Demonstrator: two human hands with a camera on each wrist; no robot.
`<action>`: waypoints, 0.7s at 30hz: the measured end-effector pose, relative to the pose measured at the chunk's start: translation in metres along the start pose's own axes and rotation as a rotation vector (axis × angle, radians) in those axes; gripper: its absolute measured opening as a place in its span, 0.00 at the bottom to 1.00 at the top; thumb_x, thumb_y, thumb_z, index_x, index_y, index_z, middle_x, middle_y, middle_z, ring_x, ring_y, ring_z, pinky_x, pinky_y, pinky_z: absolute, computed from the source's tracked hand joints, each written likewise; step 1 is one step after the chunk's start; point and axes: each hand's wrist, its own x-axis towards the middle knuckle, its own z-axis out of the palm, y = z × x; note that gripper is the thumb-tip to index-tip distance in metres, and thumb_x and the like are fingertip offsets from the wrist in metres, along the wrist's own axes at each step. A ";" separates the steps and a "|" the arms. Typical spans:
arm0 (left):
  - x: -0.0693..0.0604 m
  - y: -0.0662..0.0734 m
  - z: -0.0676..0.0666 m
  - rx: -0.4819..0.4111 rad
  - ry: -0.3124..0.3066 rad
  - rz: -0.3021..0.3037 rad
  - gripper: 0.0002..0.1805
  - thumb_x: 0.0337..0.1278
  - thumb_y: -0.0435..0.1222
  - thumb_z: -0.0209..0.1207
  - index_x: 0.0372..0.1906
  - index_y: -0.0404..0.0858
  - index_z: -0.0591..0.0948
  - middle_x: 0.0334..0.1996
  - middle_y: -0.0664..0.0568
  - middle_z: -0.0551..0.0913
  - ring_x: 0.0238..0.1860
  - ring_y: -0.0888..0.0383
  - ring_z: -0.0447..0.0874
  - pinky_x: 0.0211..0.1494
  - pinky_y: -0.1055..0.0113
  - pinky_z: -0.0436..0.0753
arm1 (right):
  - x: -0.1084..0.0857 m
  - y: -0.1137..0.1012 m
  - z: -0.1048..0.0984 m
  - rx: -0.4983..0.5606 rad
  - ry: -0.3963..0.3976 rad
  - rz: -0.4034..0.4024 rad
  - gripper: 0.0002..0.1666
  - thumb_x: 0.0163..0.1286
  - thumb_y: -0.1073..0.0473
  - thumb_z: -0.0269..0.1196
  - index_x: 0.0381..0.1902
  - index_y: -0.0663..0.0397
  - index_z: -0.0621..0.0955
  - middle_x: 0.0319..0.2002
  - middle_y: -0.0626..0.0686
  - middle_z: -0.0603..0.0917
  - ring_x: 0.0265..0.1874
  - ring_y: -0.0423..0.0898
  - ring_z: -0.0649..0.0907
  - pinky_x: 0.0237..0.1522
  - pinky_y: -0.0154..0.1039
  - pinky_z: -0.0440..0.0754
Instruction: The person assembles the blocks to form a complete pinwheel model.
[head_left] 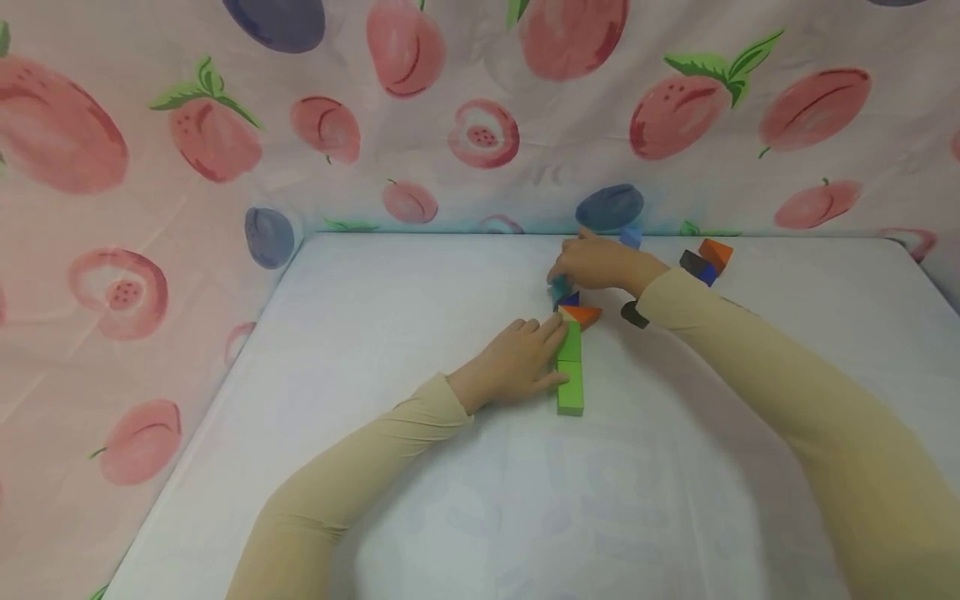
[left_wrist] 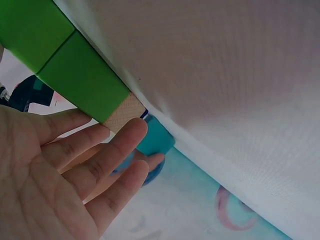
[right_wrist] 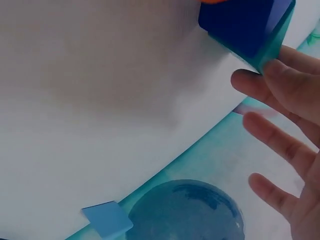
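Two green blocks (head_left: 570, 387) lie end to end in a row, followed by a plain wooden block (left_wrist: 125, 111). My left hand (head_left: 512, 364) lies along the row's left side, fingers nearly straight; its fingertips touch the row near the wooden block. Beyond, an orange triangular block (head_left: 587, 315) points right, beside a dark blue block (right_wrist: 235, 25). At the row's far end my right hand (head_left: 603, 262) pinches a teal block (right_wrist: 274, 47) between thumb and index finger, against the dark blue one. The other right fingers are spread.
A light blue block (head_left: 631, 238) sits at the table's back edge. Right of it are a dark block (head_left: 693, 262), an orange block (head_left: 716, 254) and a blue block (head_left: 708, 274). A dark rounded block (head_left: 634, 314) lies under the right forearm. Fruit-patterned cloth (head_left: 480, 133) hangs behind.
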 end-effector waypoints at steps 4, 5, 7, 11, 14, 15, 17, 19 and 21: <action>-0.001 0.000 -0.001 -0.001 0.002 0.000 0.42 0.64 0.61 0.40 0.72 0.36 0.55 0.72 0.45 0.58 0.61 0.51 0.71 0.65 0.60 0.69 | -0.004 0.001 0.001 0.035 -0.023 0.016 0.17 0.62 0.64 0.63 0.49 0.46 0.84 0.45 0.50 0.86 0.49 0.52 0.79 0.63 0.66 0.61; -0.001 0.000 -0.001 -0.001 0.002 0.001 0.42 0.64 0.62 0.40 0.72 0.36 0.55 0.72 0.45 0.58 0.61 0.51 0.71 0.65 0.60 0.69 | -0.005 0.001 0.001 0.041 -0.027 0.018 0.17 0.62 0.64 0.63 0.49 0.46 0.84 0.45 0.50 0.86 0.49 0.52 0.79 0.63 0.65 0.62; -0.001 0.000 -0.002 -0.001 0.003 0.000 0.42 0.64 0.61 0.40 0.72 0.36 0.55 0.72 0.45 0.58 0.61 0.51 0.71 0.65 0.60 0.69 | -0.007 0.000 0.002 0.049 -0.030 0.023 0.17 0.62 0.64 0.63 0.49 0.47 0.84 0.46 0.50 0.86 0.49 0.52 0.79 0.61 0.63 0.65; -0.001 0.000 -0.002 0.004 0.004 0.003 0.42 0.64 0.62 0.40 0.72 0.36 0.55 0.72 0.45 0.58 0.60 0.52 0.71 0.65 0.60 0.69 | -0.010 -0.001 0.002 0.063 -0.031 0.026 0.18 0.62 0.64 0.63 0.50 0.47 0.83 0.46 0.50 0.86 0.49 0.52 0.79 0.58 0.60 0.68; -0.001 0.001 -0.002 0.004 0.005 0.006 0.42 0.64 0.62 0.40 0.72 0.35 0.55 0.72 0.45 0.58 0.60 0.52 0.71 0.65 0.60 0.69 | -0.012 -0.001 0.002 0.072 -0.029 0.027 0.19 0.62 0.65 0.63 0.51 0.48 0.83 0.46 0.51 0.86 0.48 0.52 0.79 0.56 0.58 0.70; -0.001 0.001 -0.002 0.003 0.005 0.007 0.42 0.64 0.62 0.39 0.72 0.35 0.55 0.72 0.45 0.58 0.60 0.52 0.71 0.65 0.60 0.69 | -0.013 -0.002 0.001 0.076 -0.028 0.027 0.19 0.62 0.65 0.62 0.51 0.48 0.83 0.46 0.51 0.86 0.48 0.52 0.79 0.55 0.57 0.71; -0.001 0.001 -0.002 -0.005 0.000 0.006 0.42 0.65 0.61 0.39 0.72 0.36 0.55 0.72 0.45 0.57 0.61 0.51 0.71 0.65 0.59 0.69 | -0.015 -0.002 0.001 0.083 -0.022 0.024 0.19 0.61 0.66 0.62 0.51 0.48 0.83 0.46 0.51 0.86 0.47 0.52 0.80 0.54 0.55 0.72; -0.001 0.001 -0.002 -0.009 -0.004 0.003 0.42 0.65 0.61 0.39 0.72 0.36 0.54 0.72 0.45 0.57 0.61 0.51 0.70 0.66 0.59 0.68 | -0.016 -0.002 0.001 0.096 -0.025 0.029 0.21 0.61 0.67 0.62 0.52 0.47 0.82 0.46 0.50 0.86 0.47 0.52 0.79 0.54 0.55 0.71; -0.001 0.001 -0.001 -0.010 -0.006 0.001 0.42 0.65 0.61 0.39 0.73 0.36 0.54 0.72 0.45 0.57 0.62 0.51 0.70 0.66 0.59 0.68 | -0.016 -0.002 0.002 0.112 -0.036 0.039 0.22 0.62 0.67 0.61 0.54 0.45 0.81 0.47 0.50 0.85 0.48 0.52 0.79 0.55 0.56 0.70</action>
